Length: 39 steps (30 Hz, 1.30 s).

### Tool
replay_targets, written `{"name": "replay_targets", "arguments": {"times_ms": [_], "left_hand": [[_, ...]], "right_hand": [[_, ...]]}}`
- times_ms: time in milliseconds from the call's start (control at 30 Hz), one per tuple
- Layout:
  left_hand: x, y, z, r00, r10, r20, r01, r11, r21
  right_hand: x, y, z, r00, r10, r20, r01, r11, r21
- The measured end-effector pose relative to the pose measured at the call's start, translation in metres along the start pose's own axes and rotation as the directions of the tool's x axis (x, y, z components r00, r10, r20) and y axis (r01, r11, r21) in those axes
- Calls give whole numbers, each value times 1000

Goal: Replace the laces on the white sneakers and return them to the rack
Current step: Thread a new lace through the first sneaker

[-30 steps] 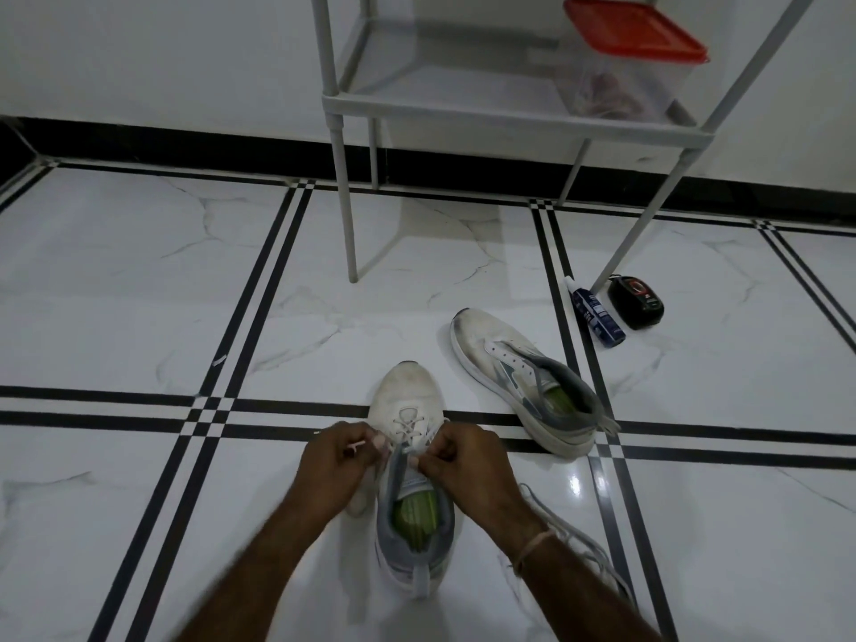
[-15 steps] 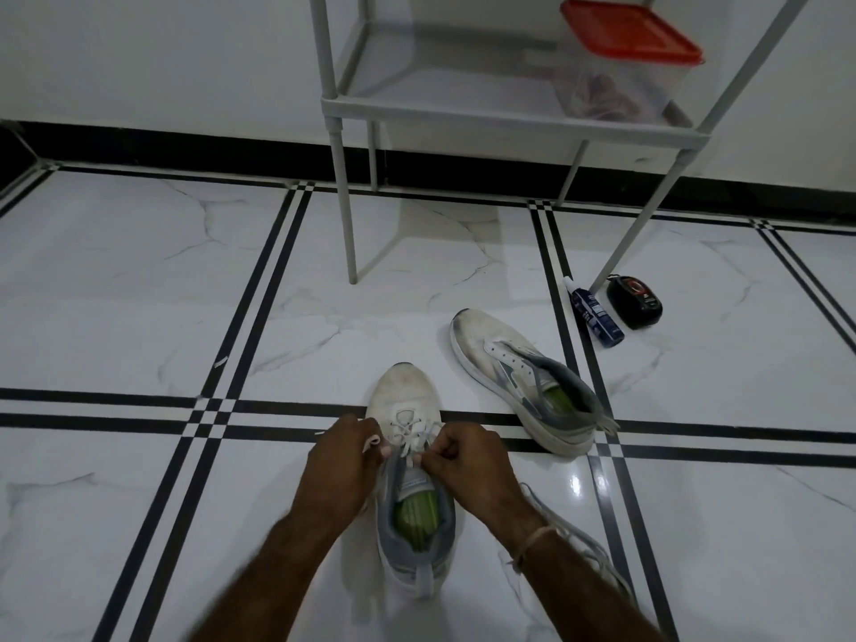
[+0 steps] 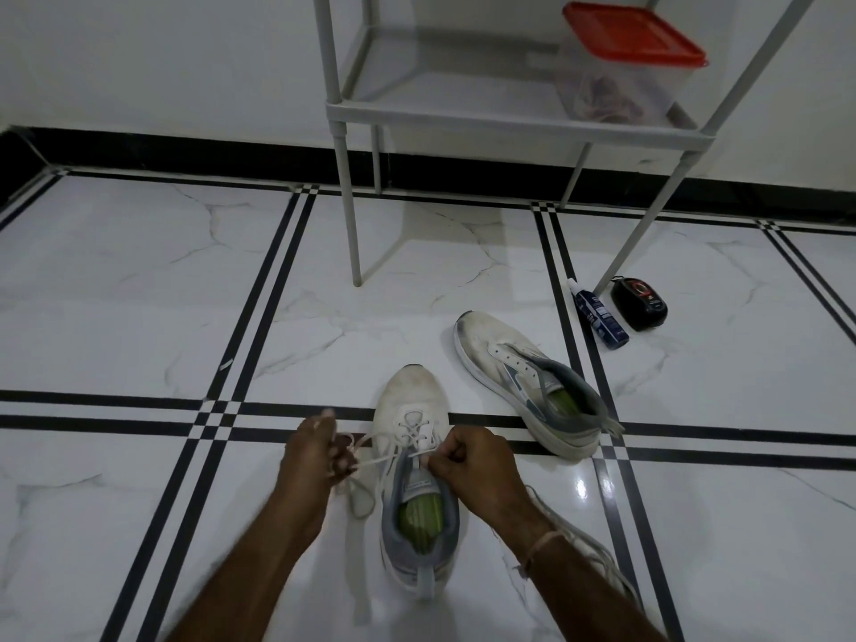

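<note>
A white sneaker point(image 3: 414, 396) with a grey heel and green insole lies on the floor right in front of me, toe pointing away, with a white lace point(image 3: 375, 461) threaded through its lower eyelets. My left hand point(image 3: 312, 456) grips the lace's left end, pulled out to the sneaker's left. My right hand point(image 3: 472, 461) pinches the lace at the right eyelets beside the tongue. The second white sneaker point(image 3: 519, 382) lies unlaced to the right. A loose lace point(image 3: 588, 544) lies on the floor under my right forearm. The grey rack point(image 3: 505, 120) stands behind.
A clear box with a red lid point(image 3: 625, 62) sits on the rack's low shelf. A blue spray bottle point(image 3: 597, 315) and a small black case point(image 3: 639, 303) lie by the rack's right front leg. The floor is white marble tile with black stripes.
My left hand has moved left, away from the shoe, drawing the lace out taut. My right hand stays at the eyelets.
</note>
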<state>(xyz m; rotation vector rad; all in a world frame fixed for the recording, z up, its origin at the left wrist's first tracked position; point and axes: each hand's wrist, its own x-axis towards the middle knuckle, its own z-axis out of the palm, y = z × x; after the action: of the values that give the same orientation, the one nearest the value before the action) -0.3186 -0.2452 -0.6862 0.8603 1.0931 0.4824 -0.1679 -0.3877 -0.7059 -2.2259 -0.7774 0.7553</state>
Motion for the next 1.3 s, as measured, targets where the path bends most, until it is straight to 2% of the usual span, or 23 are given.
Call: {"name": "replay_targets", "arguments": {"times_ms": [33, 67, 100, 133, 167, 200, 233, 267, 300, 333, 400, 433, 467, 533, 567, 633, 733, 867, 1000, 1033, 1200, 1300], "left_hand": [[-1, -7, -1, 994, 109, 27, -111, 928, 356], [-1, -16, -1, 972, 197, 124, -231, 748, 623], [-1, -23, 0, 941, 252, 227, -333, 570, 751], [2, -30, -1, 910, 285, 302, -406, 461, 789], [5, -36, -1, 898, 302, 320, -427, 424, 799], [4, -39, 2, 908, 301, 292, -409, 483, 774], [5, -37, 3, 949, 252, 190, -312, 657, 687], [3, -35, 4, 985, 153, 84, -174, 855, 488], [4, -36, 3, 999, 38, 24, -43, 963, 265], [4, -37, 1, 998, -58, 2, 58, 996, 68], [1, -42, -3, 990, -143, 6, 142, 983, -113], [-1, -44, -5, 989, -149, 14, 149, 984, -93], [-5, -45, -3, 985, -171, -7, 170, 984, -47], [-11, -50, -3, 984, -171, -45, 177, 964, 200], [-12, -51, -4, 990, -115, -78, 136, 920, 366], [-11, -51, -5, 994, 22, -104, 36, 850, 525], [-8, -40, 5, 996, 11, -88, 38, 846, 532], [15, -39, 19, 990, 39, -134, 66, 715, 696], [23, -38, 24, 973, 177, -151, 8, 623, 782], [23, -38, 23, 972, 192, -136, -13, 620, 785], [20, -32, 23, 991, 78, -109, 19, 726, 687], [17, -26, 28, 982, 190, -8, -145, 776, 614]], "right_hand": [[0, 0, 0, 1000, 1, 2, -1, 1000, -5], [1, 1, 0, 1000, 2, 1, -2, 1000, -11], [1, 1, 0, 1000, 5, -4, -5, 1000, -16], [1, 1, 1, 1000, 8, -11, -9, 1000, -16], [1, 2, 1, 1000, 14, -15, -14, 1000, -10], [1, 2, 1, 1000, 20, -19, -20, 1000, -2], [2, 2, 0, 1000, 21, -20, -21, 1000, 1], [2, 3, 0, 1000, 19, -22, -19, 1000, -1], [2, 4, 0, 999, 20, -24, -20, 1000, 1], [2, 4, 1, 999, 22, -27, -22, 1000, 9], [1, 3, 2, 999, 13, -35, -13, 1000, 0], [1, 1, 4, 999, 4, -37, -4, 1000, -17], [2, 1, 4, 999, 2, -39, -3, 1000, -28], [1, 1, 4, 999, 16, -38, -17, 1000, -18], [1, 1, 3, 999, 20, -37, -20, 1000, -13], [0, 3, 1, 999, 16, -37, -17, 1000, -24], [-2, 1, 2, 999, 11, -41, -13, 998, -69], [-3, -6, 2, 1000, -24, -5, 23, 987, -158], [-4, -2, -1, 1000, -17, -4, 16, 994, -109], [-4, -2, 0, 1000, -17, -8, 16, 995, -100], [-5, -2, 3, 999, -37, 15, 38, 994, -99], [-2, -1, 3, 991, -128, -40, 130, 991, 44]]}}
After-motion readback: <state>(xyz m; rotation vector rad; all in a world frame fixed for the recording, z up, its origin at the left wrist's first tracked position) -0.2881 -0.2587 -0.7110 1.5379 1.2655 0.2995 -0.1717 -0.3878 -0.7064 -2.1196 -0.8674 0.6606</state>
